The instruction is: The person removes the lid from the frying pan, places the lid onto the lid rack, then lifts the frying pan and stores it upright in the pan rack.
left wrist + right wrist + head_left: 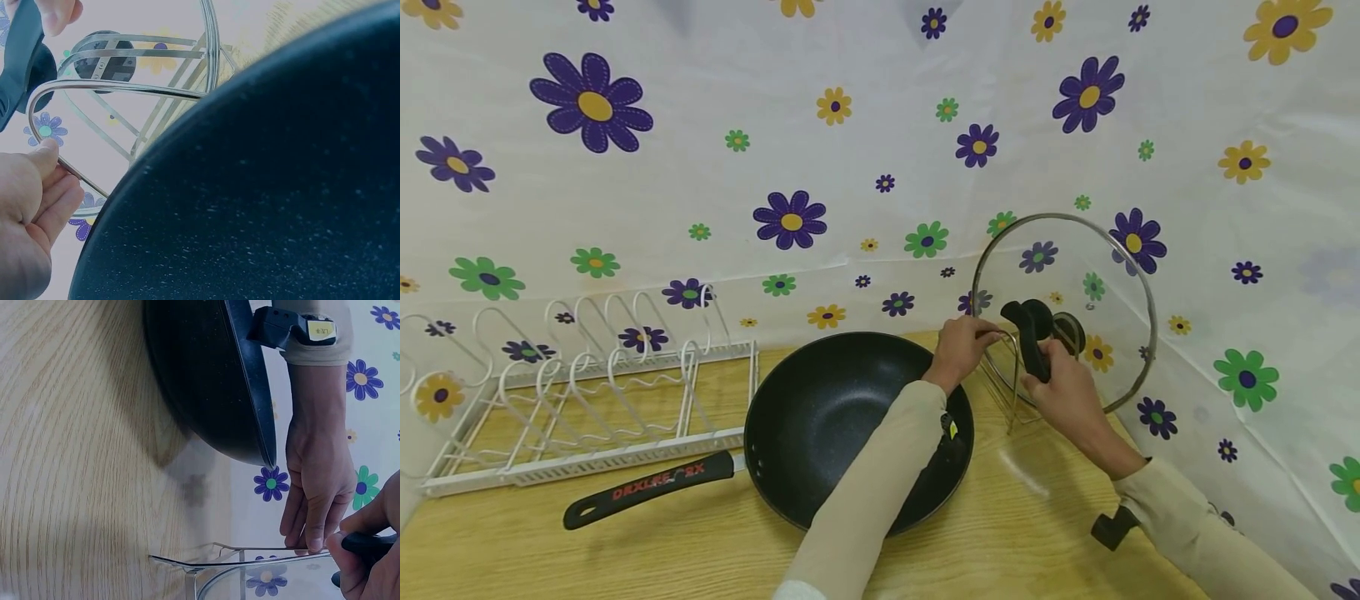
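A: In the head view, where does the glass lid [1067, 308] stand?

B: It stands nearly upright at about two o'clock from the black wok [850, 425], its rim low in the metal lid stand [1011, 375] at the back right of the wooden table [700, 542]. The right hand [1063, 392] curls round the lid's black handle [1030, 333] from below. The handle's long axis runs roughly twelve to six.

A: And the other hand?

B: The left hand [962, 342] reaches over the wok and pinches the top of the stand's wire loop, at nine o'clock from the handle. It is the nearer hand to the stand; the right is the nearer to the lid. A white dish rack [587, 400] sits well apart at nine o'clock.

A: What does the left wrist view add?

B: The left hand's thumb and fingers [59, 200] close on the wire loop [119, 87], with the wok's rim just beside. The head view hides that grip.

A: The right wrist view?

B: It shows the lid's rim [250, 562] by the stand's wires at the table, and the left fingers [312, 531] touching the wire. The right hand [369, 562] is wrapped round the handle.
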### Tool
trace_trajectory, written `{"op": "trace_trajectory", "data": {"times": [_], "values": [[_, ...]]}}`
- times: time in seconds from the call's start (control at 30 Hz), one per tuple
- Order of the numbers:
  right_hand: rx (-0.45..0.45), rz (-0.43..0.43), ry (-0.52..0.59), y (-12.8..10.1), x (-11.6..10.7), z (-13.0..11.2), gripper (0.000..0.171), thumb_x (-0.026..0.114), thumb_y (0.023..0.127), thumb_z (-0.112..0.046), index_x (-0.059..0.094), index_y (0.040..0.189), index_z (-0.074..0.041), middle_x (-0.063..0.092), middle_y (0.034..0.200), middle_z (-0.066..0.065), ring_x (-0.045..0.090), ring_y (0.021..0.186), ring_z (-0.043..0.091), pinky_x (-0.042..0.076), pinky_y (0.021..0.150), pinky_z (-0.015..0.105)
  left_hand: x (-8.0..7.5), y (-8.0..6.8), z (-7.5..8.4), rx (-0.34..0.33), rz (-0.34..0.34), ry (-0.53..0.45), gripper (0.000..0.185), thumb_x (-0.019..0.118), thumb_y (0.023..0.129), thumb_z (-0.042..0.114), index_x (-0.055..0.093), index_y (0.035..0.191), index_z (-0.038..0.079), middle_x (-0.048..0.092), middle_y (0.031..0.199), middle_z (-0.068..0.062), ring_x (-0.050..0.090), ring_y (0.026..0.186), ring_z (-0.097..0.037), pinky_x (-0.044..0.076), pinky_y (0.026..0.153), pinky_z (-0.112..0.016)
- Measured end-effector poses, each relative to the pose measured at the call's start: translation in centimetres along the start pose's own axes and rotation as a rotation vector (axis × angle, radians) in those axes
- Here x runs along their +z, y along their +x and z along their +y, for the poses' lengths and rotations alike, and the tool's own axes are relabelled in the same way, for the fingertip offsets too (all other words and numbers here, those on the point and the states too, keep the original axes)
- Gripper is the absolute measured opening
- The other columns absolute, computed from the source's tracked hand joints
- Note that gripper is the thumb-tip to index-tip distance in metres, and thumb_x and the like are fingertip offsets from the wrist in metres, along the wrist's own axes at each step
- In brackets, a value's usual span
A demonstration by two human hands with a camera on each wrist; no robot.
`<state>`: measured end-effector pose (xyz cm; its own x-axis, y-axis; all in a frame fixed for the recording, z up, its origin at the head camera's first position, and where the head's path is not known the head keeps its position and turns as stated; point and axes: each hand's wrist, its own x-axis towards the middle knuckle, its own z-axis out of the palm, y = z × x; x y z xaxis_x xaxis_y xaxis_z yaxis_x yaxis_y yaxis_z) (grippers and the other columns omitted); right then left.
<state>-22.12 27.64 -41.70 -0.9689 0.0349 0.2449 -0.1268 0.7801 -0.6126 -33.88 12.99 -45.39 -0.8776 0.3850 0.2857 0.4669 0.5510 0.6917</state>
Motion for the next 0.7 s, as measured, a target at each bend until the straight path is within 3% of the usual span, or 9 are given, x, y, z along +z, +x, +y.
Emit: {"op": "trace_trajectory", "data": {"times": [0.7], "values": [[-0.02,-0.016,0.002,-0.54,0.87,0.02,0.033,0.069,0.094,-0.006,0.053,0.121,0.006,0.064,0.079,0.015,0.057,0.058,0.02,0.044,0.053,0.035,0.19,0.25,-0.25,-0.025,0.006,-0.011,0.023,0.065,0.101,0.027,0.081,0.112,0.014,0.078,0.109,0.0,0.073,0.099,-0.013,0.057,0.083,-0.025]]}}
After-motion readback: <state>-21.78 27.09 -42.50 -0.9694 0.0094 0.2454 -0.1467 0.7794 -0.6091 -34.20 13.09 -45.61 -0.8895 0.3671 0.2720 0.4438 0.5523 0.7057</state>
